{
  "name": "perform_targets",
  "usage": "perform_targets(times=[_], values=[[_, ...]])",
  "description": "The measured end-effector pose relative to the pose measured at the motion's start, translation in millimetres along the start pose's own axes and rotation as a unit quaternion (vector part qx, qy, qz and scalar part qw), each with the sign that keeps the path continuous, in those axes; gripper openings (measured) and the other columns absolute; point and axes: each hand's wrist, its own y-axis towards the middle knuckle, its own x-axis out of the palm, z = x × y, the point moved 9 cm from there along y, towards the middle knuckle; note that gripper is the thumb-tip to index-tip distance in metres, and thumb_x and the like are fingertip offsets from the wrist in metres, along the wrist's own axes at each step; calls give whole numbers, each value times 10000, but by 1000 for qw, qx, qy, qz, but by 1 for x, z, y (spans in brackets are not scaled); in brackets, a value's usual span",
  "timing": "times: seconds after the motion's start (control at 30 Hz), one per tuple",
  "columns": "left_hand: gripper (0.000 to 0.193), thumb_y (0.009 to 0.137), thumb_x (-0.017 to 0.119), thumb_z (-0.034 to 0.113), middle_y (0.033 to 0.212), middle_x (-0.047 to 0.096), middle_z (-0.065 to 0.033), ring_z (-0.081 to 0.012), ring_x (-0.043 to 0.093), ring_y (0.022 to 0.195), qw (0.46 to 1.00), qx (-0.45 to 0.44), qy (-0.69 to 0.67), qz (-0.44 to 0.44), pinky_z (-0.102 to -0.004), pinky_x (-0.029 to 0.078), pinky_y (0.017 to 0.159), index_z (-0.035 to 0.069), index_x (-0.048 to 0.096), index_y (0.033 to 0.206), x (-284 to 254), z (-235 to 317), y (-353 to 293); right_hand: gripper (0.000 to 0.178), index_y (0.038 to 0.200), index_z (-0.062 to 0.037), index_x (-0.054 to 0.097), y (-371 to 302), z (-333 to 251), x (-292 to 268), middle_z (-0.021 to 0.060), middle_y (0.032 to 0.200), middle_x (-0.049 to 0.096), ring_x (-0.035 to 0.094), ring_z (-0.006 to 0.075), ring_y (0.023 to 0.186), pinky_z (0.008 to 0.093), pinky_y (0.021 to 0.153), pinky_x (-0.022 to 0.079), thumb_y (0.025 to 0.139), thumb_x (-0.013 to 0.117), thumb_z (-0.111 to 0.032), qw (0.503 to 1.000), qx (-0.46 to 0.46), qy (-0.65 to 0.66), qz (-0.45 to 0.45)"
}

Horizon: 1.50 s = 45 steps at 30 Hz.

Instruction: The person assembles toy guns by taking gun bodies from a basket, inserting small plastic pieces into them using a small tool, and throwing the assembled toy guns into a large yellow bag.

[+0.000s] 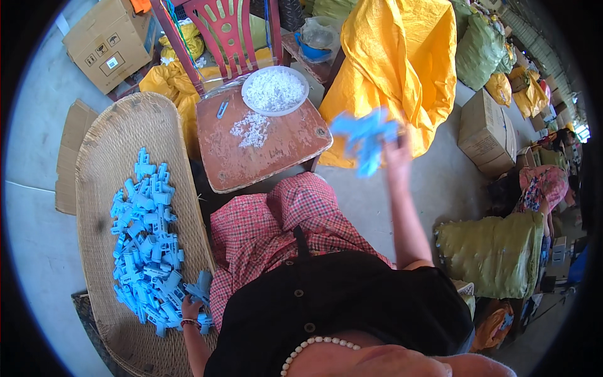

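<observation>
A heap of light-blue plastic toy pistols (147, 251) lies in a long oval wicker tray (100, 182) at my left. At the heap's near right edge, my left hand (191, 309) has its fingers closed round one blue toy pistol (201, 286), tilted over the tray's rim. My right hand (396, 149) is raised at the front of a large yellow woven sack (392, 56) and blurred by motion. It grips a bunch of blue toy pistols (366, 138); the blur hides how many.
Ahead, a worn wooden chair (264, 160) bears a white bowl (274, 91) of small white pieces, a loose pile of them and a small blue tool (222, 109). Cardboard boxes (487, 133) and green sacks (490, 254) stand at right. Another person (543, 185) bends at far right.
</observation>
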Motion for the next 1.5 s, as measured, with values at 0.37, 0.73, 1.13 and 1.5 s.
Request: perform_targets(times=[0.37,0.73,1.13,1.5], values=[[448,759,588,200,874,633,-189,-354,599,742,930,214,142,264,-423,472,667,8,509,1157,-14,172,-30,245,1013,-29,607,166,-94,-39,19,690,568,457,59,553,193,528,372,919,517,-237,986,-151,0,72],[506,792,622,35,981,608,-113,-146,590,849,879,465,-74,74,-280,488,721,72,447,1265,99,391,-136,276,1045,-68,630,-47,60,300,144,902,645,627,263,831,354,757,485,785,641,-161,876,-170,-180,-413],[496,793,618,39,906,541,-82,-137,588,811,876,349,-150,-297,-300,499,706,82,417,1243,208,375,-138,298,982,-36,572,-56,119,282,179,843,634,611,351,818,410,734,476,778,639,-243,871,-160,-246,-394],[602,691,734,107,1254,368,-166,-322,379,1198,825,538,-7,-175,-379,344,1002,92,439,1216,249,396,-143,250,934,-4,617,-39,134,253,86,750,649,585,123,571,278,495,449,792,657,-206,886,87,-176,-420]])
